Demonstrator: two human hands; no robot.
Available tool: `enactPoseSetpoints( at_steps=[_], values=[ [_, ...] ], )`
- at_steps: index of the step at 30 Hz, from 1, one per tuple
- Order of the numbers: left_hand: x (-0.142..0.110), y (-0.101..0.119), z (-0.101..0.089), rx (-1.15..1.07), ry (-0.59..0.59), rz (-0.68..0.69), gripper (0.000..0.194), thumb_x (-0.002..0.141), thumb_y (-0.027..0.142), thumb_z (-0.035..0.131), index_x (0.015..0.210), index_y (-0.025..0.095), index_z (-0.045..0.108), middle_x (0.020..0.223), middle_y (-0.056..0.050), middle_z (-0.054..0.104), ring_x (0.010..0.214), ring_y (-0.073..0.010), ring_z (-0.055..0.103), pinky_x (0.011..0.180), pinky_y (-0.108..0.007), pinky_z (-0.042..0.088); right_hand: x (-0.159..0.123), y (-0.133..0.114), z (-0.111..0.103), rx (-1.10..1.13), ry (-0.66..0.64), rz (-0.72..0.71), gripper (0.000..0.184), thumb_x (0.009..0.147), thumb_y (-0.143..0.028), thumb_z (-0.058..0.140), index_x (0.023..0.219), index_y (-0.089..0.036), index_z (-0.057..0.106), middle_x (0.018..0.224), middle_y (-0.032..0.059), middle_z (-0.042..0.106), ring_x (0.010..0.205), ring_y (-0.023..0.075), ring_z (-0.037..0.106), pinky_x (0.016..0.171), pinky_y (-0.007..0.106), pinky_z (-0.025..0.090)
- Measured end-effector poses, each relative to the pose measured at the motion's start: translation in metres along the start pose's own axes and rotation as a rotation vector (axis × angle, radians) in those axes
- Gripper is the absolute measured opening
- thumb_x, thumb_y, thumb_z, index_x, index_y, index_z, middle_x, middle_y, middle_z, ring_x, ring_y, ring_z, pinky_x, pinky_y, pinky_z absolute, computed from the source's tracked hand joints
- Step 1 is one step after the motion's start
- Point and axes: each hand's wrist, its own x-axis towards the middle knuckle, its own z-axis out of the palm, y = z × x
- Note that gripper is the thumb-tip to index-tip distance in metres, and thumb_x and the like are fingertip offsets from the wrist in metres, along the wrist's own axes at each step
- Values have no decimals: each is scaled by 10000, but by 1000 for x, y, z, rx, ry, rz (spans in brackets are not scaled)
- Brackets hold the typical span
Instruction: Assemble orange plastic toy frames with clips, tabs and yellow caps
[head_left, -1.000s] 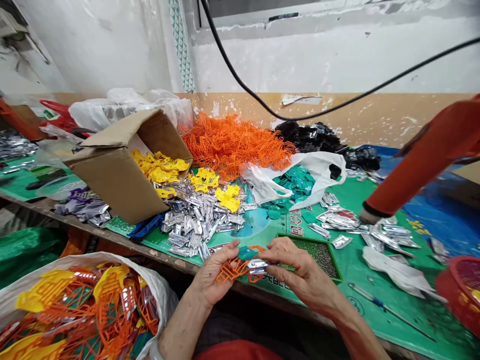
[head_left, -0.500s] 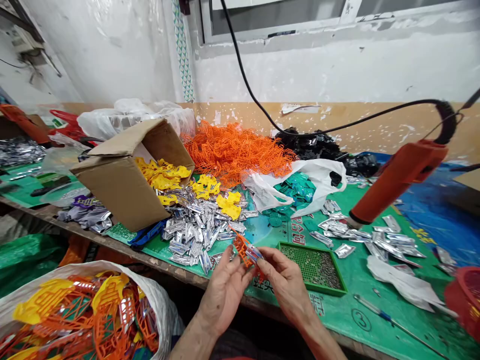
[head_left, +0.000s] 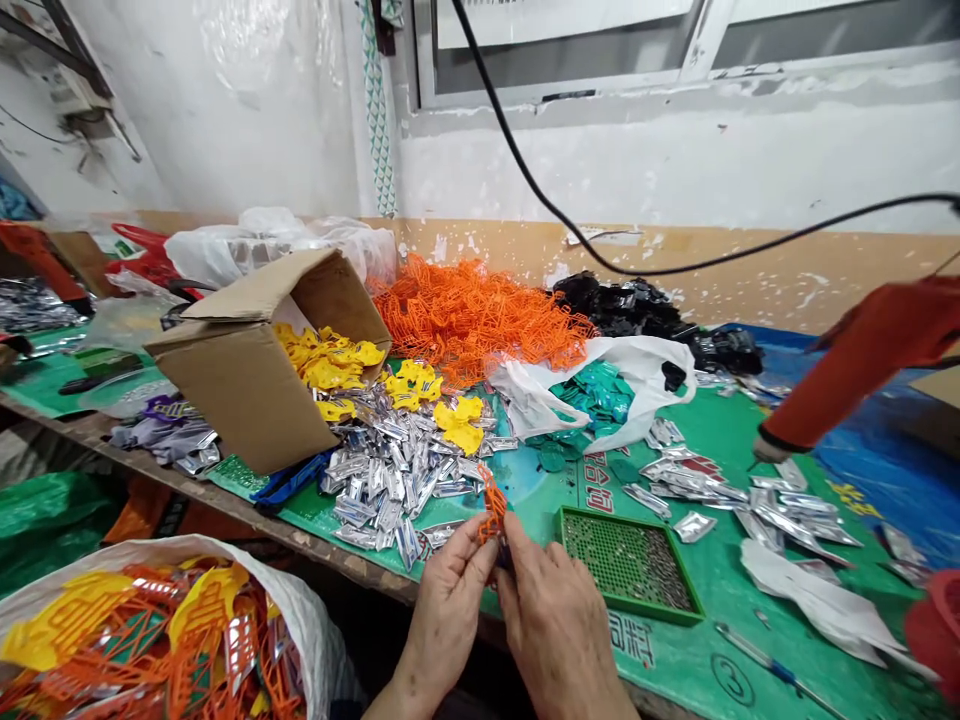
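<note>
Gripping an orange plastic frame (head_left: 492,505) between fingers and thumb, the left hand (head_left: 454,590) is held against the right hand (head_left: 551,600), whose fingers are closed at the frame's lower end. The frame is raised above the near table edge, left of a green tray (head_left: 630,565). Silver pieces (head_left: 394,470) are spread beyond.

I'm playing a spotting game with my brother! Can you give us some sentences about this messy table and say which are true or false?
1. The left hand and right hand meet at a small orange piece. True.
2. The white bag has yellow pieces in it. False: its pieces are green.
3. Some yellow pieces are in the cardboard box. True.
4. The green tray is left of the box. False: it's on the right.
5. A hand holds the big orange tool. False: no hand touches it.
</note>
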Motion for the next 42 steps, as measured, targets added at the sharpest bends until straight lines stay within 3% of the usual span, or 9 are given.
enactPoseSetpoints(
  at_steps=[3,6,11,15,20,26,33,37,42],
  values=[
    [-2,3,-2,200,29,92,275,829,323,693,1083,236,754,975,-38,761,943,-224,660,921,-272,482,1,3,0,246,-97,74,400,889,-175,449,1273,-165,562,775,98,724,624,228,659,541,306,468],
    [-4,5,-4,294,7,138,273,824,311,691,1078,241,761,853,-34,758,850,-228,662,847,-278,507,2,7,-4,706,-261,293,367,899,-227,458,1254,-193,542,810,64,714,639,183,657,574,265,499],
    [-7,10,-3,24,-146,19,411,794,318,729,1196,245,692,879,-37,728,760,-190,641,751,-273,525,4,8,-13,1299,-315,737,429,801,-520,642,1076,-211,527,597,-48,557,455,109,511,434,219,435],
    [-7,10,1,-155,-198,-58,367,769,308,758,1118,204,719,841,-44,710,604,-132,577,661,-261,504,4,11,-13,1526,-278,870,486,701,-515,757,986,-203,516,639,-26,632,464,118,577,494,249,488],
    [-3,1,1,-260,-152,-124,273,775,367,732,931,146,763,664,-24,641,558,-118,506,595,-238,440,1,13,-10,1595,-316,915,409,729,-515,737,893,-185,558,642,0,651,510,136,617,553,271,511],
    [-1,8,-6,221,-7,64,169,824,284,675,916,194,786,786,-29,688,733,-166,554,684,-224,427,2,15,-26,1411,-325,791,308,687,-461,777,723,-165,700,833,27,585,651,114,573,550,227,502],
    [-7,14,-5,287,-233,14,283,911,330,553,1065,206,756,730,-24,672,657,-168,544,621,-229,419,-2,23,-29,1552,-368,824,220,715,-396,778,806,-198,743,822,30,666,651,133,620,623,277,550],
    [-9,16,-5,411,-264,123,262,920,265,535,1033,228,768,927,-56,729,870,-219,623,797,-264,457,-10,24,-24,1498,-273,842,189,686,-366,807,797,-219,765,830,23,635,706,145,632,655,280,569],
    [-13,21,-3,464,-321,249,236,902,197,561,975,236,782,922,-73,730,890,-225,626,838,-275,450,-26,31,-23,1434,-221,771,95,717,-312,790,782,-244,773,917,37,544,769,151,613,664,291,585]
  ],
)
